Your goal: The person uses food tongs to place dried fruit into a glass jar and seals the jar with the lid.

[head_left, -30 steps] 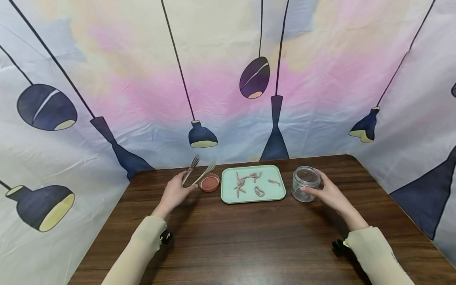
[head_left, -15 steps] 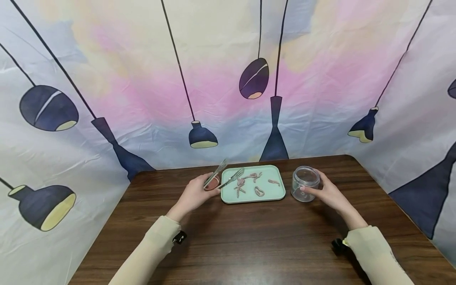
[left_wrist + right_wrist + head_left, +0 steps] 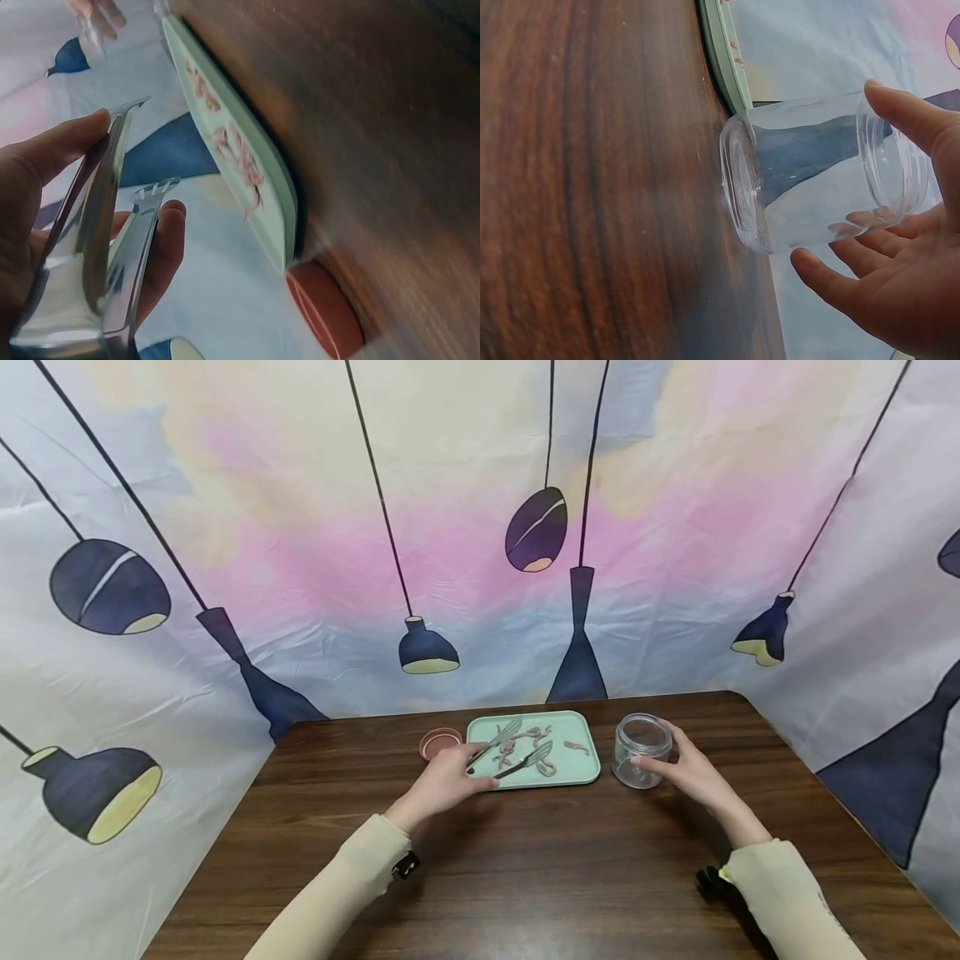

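Observation:
My left hand (image 3: 442, 779) grips metal tongs (image 3: 67, 289), thumb on one arm and fingers on the other. Their arms stand apart over the left half of a pale green tray (image 3: 583, 727), and nothing shows between the tips. Several pinkish-brown, curled, fleshy-looking pieces (image 3: 576, 746) lie on the tray; the tongs partly cover some of them. To the right, my right hand (image 3: 697, 772) holds an upright clear jar (image 3: 637, 770) around its side, with the thumb in front and the other fingers behind. The jar is lidless and stands on the table.
A round reddish-brown lid (image 3: 439, 742) lies just left of the tray. Everything stands near the back edge of the dark wooden table (image 3: 555, 877). Behind it hangs a cloth (image 3: 480, 543) printed with lamps.
My left hand has carried the tongs to the right, from beside the lid to over the tray, uncovering the lid. My right hand and the jar stay in place.

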A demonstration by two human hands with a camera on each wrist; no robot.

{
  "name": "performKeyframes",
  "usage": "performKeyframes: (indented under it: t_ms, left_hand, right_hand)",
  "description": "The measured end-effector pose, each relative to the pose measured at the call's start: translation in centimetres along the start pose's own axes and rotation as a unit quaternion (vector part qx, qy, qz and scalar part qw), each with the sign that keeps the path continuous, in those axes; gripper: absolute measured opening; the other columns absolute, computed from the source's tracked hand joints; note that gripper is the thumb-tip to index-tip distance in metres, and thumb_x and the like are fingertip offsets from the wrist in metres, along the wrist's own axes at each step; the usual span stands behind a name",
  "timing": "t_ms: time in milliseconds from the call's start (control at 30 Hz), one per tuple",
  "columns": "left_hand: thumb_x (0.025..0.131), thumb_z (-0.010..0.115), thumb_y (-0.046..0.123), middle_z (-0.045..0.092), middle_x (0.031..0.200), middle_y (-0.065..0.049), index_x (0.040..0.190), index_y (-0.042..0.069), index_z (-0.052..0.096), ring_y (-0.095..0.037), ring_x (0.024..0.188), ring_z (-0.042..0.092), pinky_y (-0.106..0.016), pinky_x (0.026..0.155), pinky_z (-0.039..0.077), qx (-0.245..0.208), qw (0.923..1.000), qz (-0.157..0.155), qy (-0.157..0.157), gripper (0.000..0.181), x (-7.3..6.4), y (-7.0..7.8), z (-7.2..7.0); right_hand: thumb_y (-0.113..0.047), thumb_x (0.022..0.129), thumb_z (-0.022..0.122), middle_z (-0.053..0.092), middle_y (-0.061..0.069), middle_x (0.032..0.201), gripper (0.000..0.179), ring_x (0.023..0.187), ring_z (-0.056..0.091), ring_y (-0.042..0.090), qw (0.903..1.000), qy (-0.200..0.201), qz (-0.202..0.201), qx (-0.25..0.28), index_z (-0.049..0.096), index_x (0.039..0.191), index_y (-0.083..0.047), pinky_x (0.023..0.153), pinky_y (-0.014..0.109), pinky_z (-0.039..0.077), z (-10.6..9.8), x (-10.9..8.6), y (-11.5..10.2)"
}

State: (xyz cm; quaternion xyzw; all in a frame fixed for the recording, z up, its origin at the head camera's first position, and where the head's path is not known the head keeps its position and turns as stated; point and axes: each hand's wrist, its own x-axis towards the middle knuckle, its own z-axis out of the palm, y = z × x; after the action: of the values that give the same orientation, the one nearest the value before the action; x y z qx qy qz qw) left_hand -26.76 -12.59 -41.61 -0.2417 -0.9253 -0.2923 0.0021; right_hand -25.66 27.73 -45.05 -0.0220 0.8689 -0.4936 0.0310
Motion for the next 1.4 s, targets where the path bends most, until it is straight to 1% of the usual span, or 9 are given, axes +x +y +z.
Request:
performKeyframes:
  t_ms: [100,233,300,367,500,700,1000,1233,1400]
  left_hand:
    - [0.087,0.080,0.031,0.072,0.085,-0.014,0.141,-0.002,0.056,-0.019,0.081,0.063,-0.041,0.085,0.051,0.006,0.9998,0.001,-0.019,0.067,0.2,0.3,0.7]
    - [0.087,0.079,0.033,0.070,0.079,-0.008,0.140,-0.001,0.058,-0.013,0.074,0.057,-0.038,0.080,0.049,0.008,0.9991,-0.003,-0.043,0.066,0.5,0.5,1.4]
    - [0.087,0.080,0.033,0.073,0.094,-0.010,0.139,0.000,0.059,-0.014,0.076,0.058,-0.039,0.079,0.049,0.005,0.9987,-0.006,-0.051,0.065,0.6,0.5,1.7]
    - [0.087,0.080,0.033,0.072,0.110,-0.014,0.138,0.001,0.060,-0.016,0.086,0.063,-0.039,0.082,0.051,0.013,0.9984,-0.003,-0.055,0.063,0.8,0.4,1.9]
    - [0.086,0.081,0.031,0.067,0.127,-0.017,0.137,-0.001,0.060,-0.024,0.106,0.065,-0.043,0.090,0.051,0.021,0.9982,0.006,-0.056,0.063,1.2,0.4,2.2]
    - [0.088,0.079,0.030,0.064,0.131,-0.017,0.137,-0.002,0.059,-0.026,0.113,0.063,-0.043,0.093,0.049,0.017,0.9977,0.006,-0.065,0.062,1.7,0.4,2.4]
    - [0.091,0.075,0.031,0.062,0.135,-0.017,0.140,-0.002,0.057,-0.028,0.122,0.060,-0.045,0.098,0.048,0.007,0.9966,0.003,-0.081,0.061,1.6,0.5,2.5]
    - [0.093,0.073,0.028,0.066,0.127,-0.018,0.134,-0.004,0.061,-0.029,0.114,0.064,-0.045,0.093,0.050,0.040,0.9960,0.027,-0.075,0.053,1.6,0.4,2.6]
    - [0.093,0.072,0.027,0.068,0.124,-0.018,0.133,-0.002,0.062,-0.029,0.112,0.065,-0.045,0.092,0.051,0.048,0.9961,0.034,-0.066,0.050,1.7,0.3,2.8]
  right_hand:
    - [-0.049,0.089,0.075,0.018,0.034,0.159,0.111,0.144,0.019,0.054,1.0000,0.001,-0.002,0.000,0.004,0.162,-0.006,0.105,0.070,0.028,0.1,0.0,0.1]
    - [-0.050,0.089,0.075,0.016,0.034,0.159,0.112,0.144,0.019,0.054,1.0000,0.002,-0.002,-0.003,0.003,0.162,-0.005,0.104,0.070,0.029,0.2,0.1,0.2]
    - [-0.050,0.089,0.075,0.017,0.034,0.159,0.112,0.144,0.020,0.054,1.0000,0.004,0.000,-0.002,0.003,0.162,-0.006,0.105,0.068,0.030,0.2,0.2,0.2]
    - [-0.050,0.088,0.075,0.018,0.033,0.159,0.112,0.144,0.021,0.053,1.0000,0.004,0.001,-0.001,0.003,0.162,-0.006,0.104,0.068,0.031,0.2,0.2,0.2]
    - [-0.050,0.089,0.075,0.019,0.033,0.159,0.112,0.144,0.021,0.052,1.0000,0.004,0.000,0.005,0.003,0.163,-0.006,0.105,0.067,0.031,0.1,0.3,0.1]
    - [-0.049,0.089,0.075,0.020,0.033,0.158,0.112,0.143,0.022,0.053,1.0000,0.005,0.000,0.008,0.003,0.163,-0.006,0.104,0.067,0.033,0.1,0.2,0.0]
    - [-0.048,0.089,0.075,0.019,0.033,0.159,0.111,0.144,0.021,0.053,1.0000,0.003,-0.002,0.004,0.003,0.163,-0.007,0.103,0.068,0.032,0.1,0.1,0.1]
    - [-0.050,0.089,0.074,0.019,0.032,0.159,0.110,0.144,0.022,0.053,1.0000,0.004,-0.001,0.002,0.004,0.163,-0.008,0.102,0.066,0.036,0.3,0.1,0.2]
    - [-0.049,0.089,0.075,0.021,0.031,0.159,0.110,0.143,0.023,0.052,1.0000,0.007,-0.001,0.004,0.004,0.163,-0.008,0.101,0.066,0.036,0.2,0.1,0.2]
